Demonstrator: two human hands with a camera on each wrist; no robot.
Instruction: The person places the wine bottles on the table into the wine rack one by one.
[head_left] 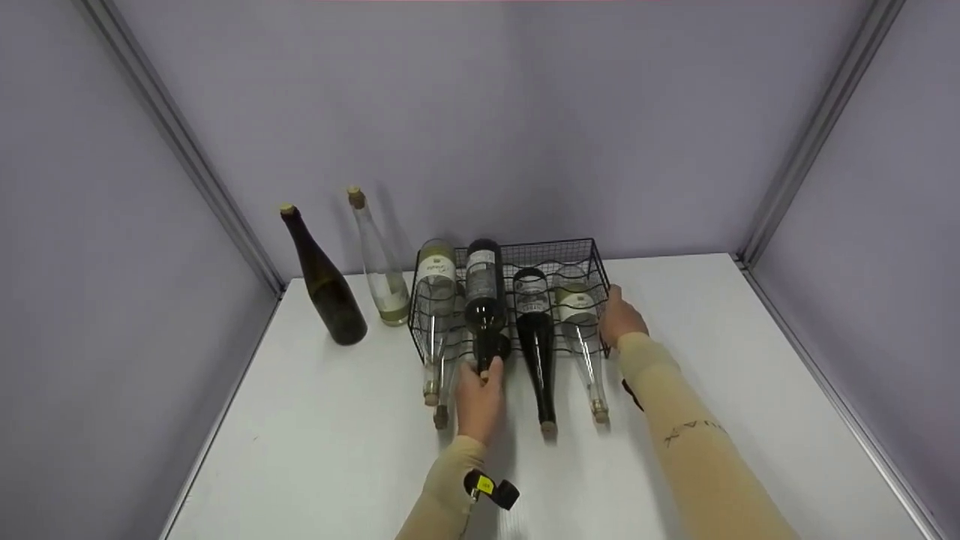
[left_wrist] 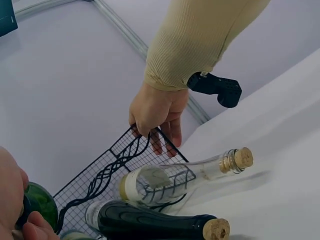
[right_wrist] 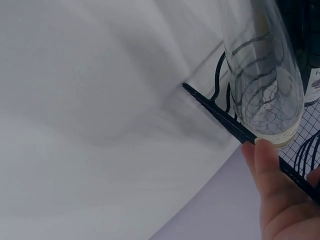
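One white tabletop [head_left: 315, 457] carries everything from where I stand, with a black wire wine rack [head_left: 555, 253] set near the back wall. Just left of it two corked bottles stand upright, a dark wine bottle [head_left: 330, 304] and a clear wine bottle [head_left: 384, 277]. The labelled dark wine bottle [head_left: 484, 281] lies in the rack, apparently on the upper level, neck toward the person. A clear labelled bottle [head_left: 436, 289] lies on one side of it, a dark green bottle [head_left: 535, 334] and another clear one [head_left: 578, 319] on the other.

The person's left hand [head_left: 480, 403] grasps that labelled bottle by its neck; the right hand [head_left: 622, 319] grips the rack's right edge. I'd call this step settling the bottle while steadying the frame; the next move asks for a gentle release once it sits firmly, though I can't tell whether it does. Corks [head_left: 549, 427] jut out over the table.
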